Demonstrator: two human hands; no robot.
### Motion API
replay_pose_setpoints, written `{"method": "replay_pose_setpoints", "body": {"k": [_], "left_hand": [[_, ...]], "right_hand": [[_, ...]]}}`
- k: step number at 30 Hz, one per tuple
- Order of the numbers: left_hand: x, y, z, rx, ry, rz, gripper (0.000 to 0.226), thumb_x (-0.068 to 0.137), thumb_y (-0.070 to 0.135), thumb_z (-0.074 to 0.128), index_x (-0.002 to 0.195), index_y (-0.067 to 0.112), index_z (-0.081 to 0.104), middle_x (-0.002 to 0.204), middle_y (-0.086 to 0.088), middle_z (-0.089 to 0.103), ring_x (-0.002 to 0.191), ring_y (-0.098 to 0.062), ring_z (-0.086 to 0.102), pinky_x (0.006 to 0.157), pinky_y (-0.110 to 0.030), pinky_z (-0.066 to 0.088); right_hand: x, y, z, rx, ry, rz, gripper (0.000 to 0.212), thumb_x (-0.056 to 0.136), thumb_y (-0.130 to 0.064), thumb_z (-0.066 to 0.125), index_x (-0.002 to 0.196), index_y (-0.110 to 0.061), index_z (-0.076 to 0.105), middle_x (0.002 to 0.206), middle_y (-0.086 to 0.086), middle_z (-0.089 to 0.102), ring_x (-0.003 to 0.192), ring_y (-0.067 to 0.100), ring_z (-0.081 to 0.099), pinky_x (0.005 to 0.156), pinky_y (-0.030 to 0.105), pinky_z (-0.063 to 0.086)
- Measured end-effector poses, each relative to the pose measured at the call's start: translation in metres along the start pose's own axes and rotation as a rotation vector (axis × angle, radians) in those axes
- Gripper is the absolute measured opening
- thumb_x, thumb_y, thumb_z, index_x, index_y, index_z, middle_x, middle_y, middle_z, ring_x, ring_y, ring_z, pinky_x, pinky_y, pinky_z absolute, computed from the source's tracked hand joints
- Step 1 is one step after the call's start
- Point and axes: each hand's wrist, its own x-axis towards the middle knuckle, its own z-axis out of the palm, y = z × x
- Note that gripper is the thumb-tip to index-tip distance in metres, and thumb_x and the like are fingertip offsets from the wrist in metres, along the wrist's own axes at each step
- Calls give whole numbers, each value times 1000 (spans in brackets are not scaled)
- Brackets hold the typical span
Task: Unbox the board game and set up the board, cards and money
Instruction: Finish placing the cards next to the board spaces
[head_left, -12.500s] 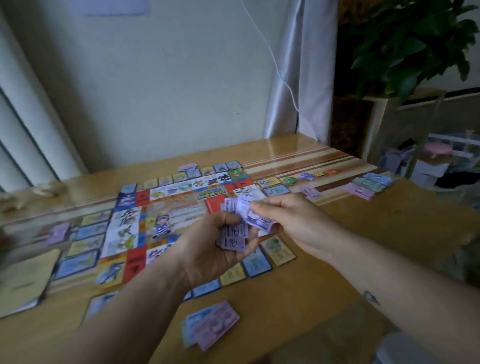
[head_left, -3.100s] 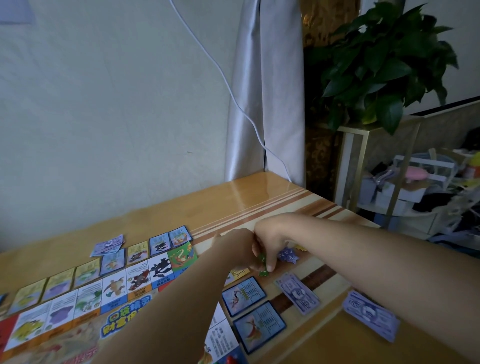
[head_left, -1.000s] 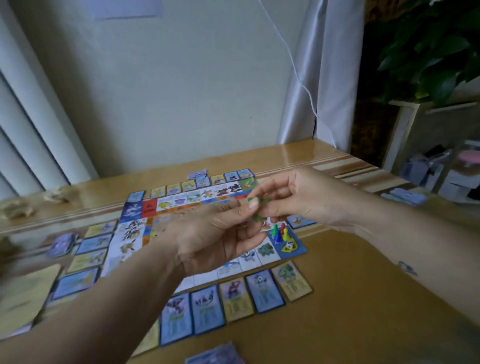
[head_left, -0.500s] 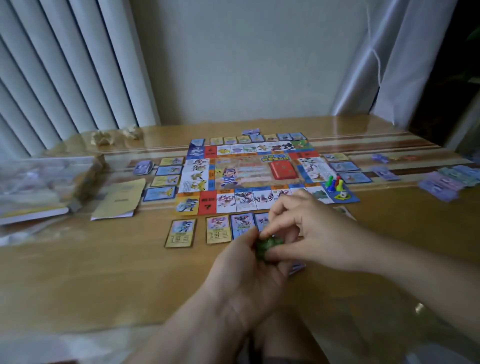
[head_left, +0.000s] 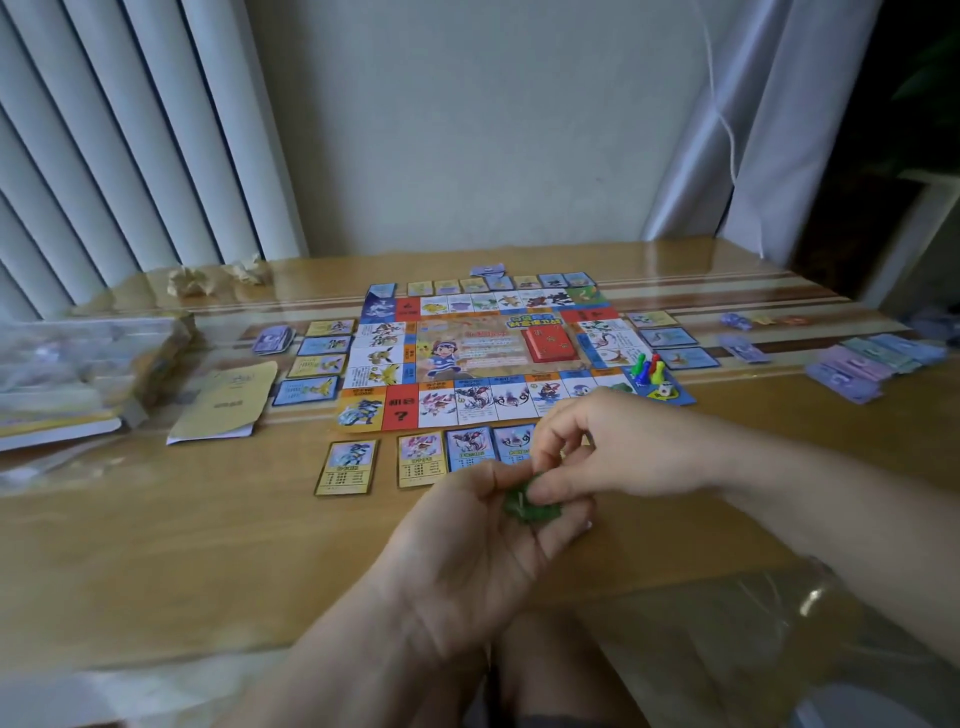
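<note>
Hands meet low over the glossy wooden tabletop (head_left: 156, 545), just in front of the board. We see the left hand (head_left: 467, 566) palm up, its fingers (head_left: 561, 532) loosely curled into a cup that holds a heap of small green plastic pieces (head_left: 530, 508). The right hand (head_left: 618, 447) sits above it, thumb and fingers (head_left: 566, 486) pinched on that green heap. We note the colourful square paper game board (head_left: 467, 358) flat mid-tabletop, a red card stack (head_left: 550, 345) on it and coloured pawns (head_left: 648, 368) on its near right corner. Blue and yellow picture cards (head_left: 345, 467) ring the board. Purple and green paper money (head_left: 857, 366) lies in piles far right.
</note>
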Motion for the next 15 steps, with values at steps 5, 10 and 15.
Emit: {"method": "replay_pose_setpoints", "body": {"k": [5,10,15], "left_hand": [[5,5,-7,7,24,-14,30,90,6,43,104,-15,59,107,-30,66,88,-32,68,78,-43,52],[11,13,-16,35,96,9,29,97,7,41,116,-11,56,110,-27,65,96,-29,65,78,-42,53],[10,26,-22,19,199,69,26,97,1,39,110,-10,58,112,-24,65,103,-30,64,82,-42,55]], "right_hand": [[5,8,-1,154,-69,55,9,83,-26,70,75,-25,70,90,11,73,73,6,67,80,27,49],[7,13,-4,262,38,129,15,92,-30,59,92,-24,72,105,-5,72,100,1,62,100,26,40],[4,26,-7,173,118,158,8,85,-35,67,87,-31,73,106,-12,71,102,-1,60,97,24,43]]}}
